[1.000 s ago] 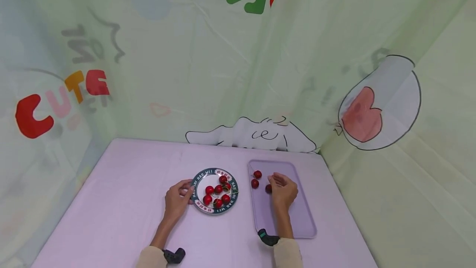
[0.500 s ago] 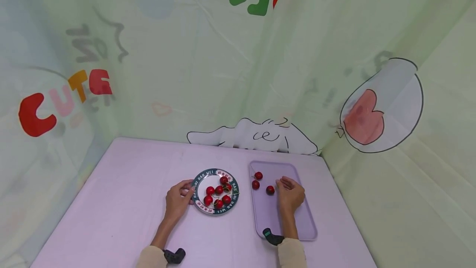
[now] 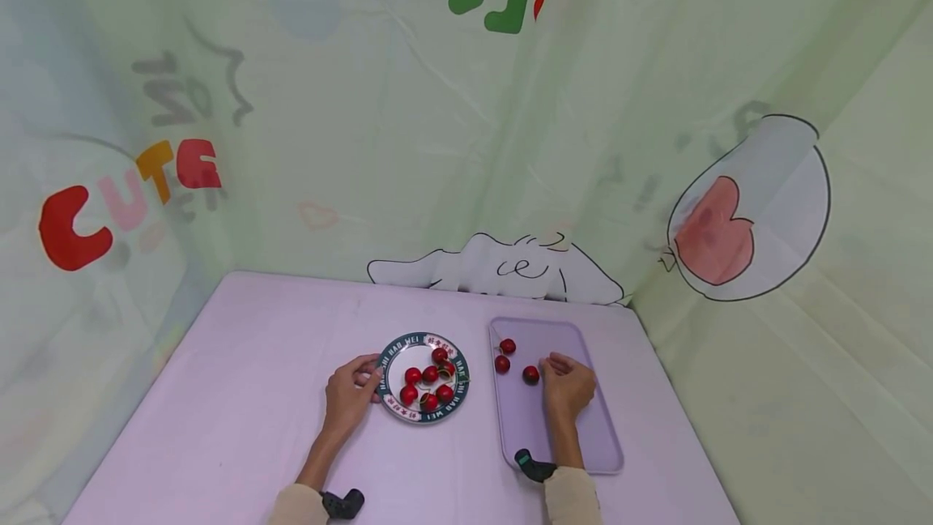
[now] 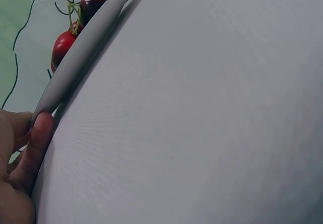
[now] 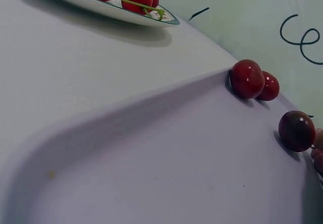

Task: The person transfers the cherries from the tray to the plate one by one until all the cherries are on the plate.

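My left hand (image 3: 348,395) grips the left rim of a round plate (image 3: 382,405) with a dark green lettered border. In the left wrist view the plate's edge (image 4: 83,57) is tilted up between thumb and fingers. Several red cherries (image 3: 430,374) with green stems lie on it. My right hand (image 3: 568,385) is over the lilac tray (image 3: 521,436), fingers loosely curled, just right of a dark red cherry (image 3: 530,375). In the right wrist view its fingertips barely show beside that cherry (image 5: 296,131); whether they touch its stem is unclear.
Two more cherries (image 3: 505,355) lie at the tray's left side, close to its rim. A pale pink table (image 3: 255,395) carries plate and tray. Printed curtains (image 3: 437,144) hang behind it and on both sides. Each wrist wears a black strap device (image 3: 535,467).
My right hand has moved a little to the right, uncovering the dark red cherry, then stays put over the last half second. The left hand keeps its grip on the plate.
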Tool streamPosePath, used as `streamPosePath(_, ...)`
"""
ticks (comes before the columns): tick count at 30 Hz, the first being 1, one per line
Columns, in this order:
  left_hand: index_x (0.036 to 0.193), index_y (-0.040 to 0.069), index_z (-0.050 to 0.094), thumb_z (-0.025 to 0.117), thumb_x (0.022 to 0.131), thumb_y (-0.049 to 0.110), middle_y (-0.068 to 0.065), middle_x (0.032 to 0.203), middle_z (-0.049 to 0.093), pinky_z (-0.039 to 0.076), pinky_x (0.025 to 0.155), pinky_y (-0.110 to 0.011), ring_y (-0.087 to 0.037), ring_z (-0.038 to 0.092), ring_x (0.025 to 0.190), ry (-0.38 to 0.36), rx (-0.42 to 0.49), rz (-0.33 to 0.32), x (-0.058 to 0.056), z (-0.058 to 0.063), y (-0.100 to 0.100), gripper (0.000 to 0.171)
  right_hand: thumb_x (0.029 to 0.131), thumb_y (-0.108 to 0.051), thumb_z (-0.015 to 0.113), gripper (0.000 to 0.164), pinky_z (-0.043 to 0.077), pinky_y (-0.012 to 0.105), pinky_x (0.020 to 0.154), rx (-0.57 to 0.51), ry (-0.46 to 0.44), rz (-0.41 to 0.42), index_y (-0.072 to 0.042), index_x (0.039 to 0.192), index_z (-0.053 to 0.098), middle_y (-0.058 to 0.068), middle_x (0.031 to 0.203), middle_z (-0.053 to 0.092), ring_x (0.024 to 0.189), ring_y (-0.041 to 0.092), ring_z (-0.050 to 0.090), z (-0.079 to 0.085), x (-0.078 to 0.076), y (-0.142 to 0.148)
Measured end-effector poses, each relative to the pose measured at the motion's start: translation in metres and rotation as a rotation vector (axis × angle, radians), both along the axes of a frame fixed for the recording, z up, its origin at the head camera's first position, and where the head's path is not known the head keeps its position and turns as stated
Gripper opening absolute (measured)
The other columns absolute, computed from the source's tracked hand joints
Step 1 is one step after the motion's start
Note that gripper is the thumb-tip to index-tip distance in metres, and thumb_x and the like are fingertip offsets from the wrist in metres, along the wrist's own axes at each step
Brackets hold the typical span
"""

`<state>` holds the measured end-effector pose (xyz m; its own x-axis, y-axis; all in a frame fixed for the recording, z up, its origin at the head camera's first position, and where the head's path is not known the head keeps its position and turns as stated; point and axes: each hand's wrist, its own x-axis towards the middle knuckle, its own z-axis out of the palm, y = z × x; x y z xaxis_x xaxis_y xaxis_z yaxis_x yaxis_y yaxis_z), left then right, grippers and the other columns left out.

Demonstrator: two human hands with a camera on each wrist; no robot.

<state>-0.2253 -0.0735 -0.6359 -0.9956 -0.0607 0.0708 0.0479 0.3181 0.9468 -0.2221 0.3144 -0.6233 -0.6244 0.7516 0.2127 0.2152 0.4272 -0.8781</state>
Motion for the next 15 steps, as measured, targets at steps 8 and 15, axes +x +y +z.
streamPosePath(8, 0.137, 0.007, 0.074, 0.074, 0.103, 0.009, -0.013, 0.108, 0.077, 0.055, 0.058, -0.016, -0.009, 0.068, 0.061, 0.006, -0.003, -0.004, 0.002, 0.003, 0.000, 0.033, 0.086, -0.008, 0.090, 0.021, 0.062, 0.039, 0.085, 0.042, -0.043, -0.023, -0.001, 0.105, 0.086, 0.020, 0.098, 0.084, 0.091, 0.035, 0.084, -0.007, -0.007, 0.004)
streamPosePath(15, 0.137, 0.007, 0.074, 0.074, 0.104, 0.010, -0.014, 0.108, 0.077, 0.054, 0.059, -0.015, -0.009, 0.069, 0.060, 0.004, -0.001, -0.004, 0.002, 0.003, 0.000, 0.033, 0.087, -0.005, 0.087, 0.017, 0.060, 0.053, 0.091, 0.059, -0.044, -0.024, 0.000, 0.102, 0.086, 0.022, 0.096, 0.083, 0.091, 0.039, 0.083, 0.004, -0.002, -0.003)
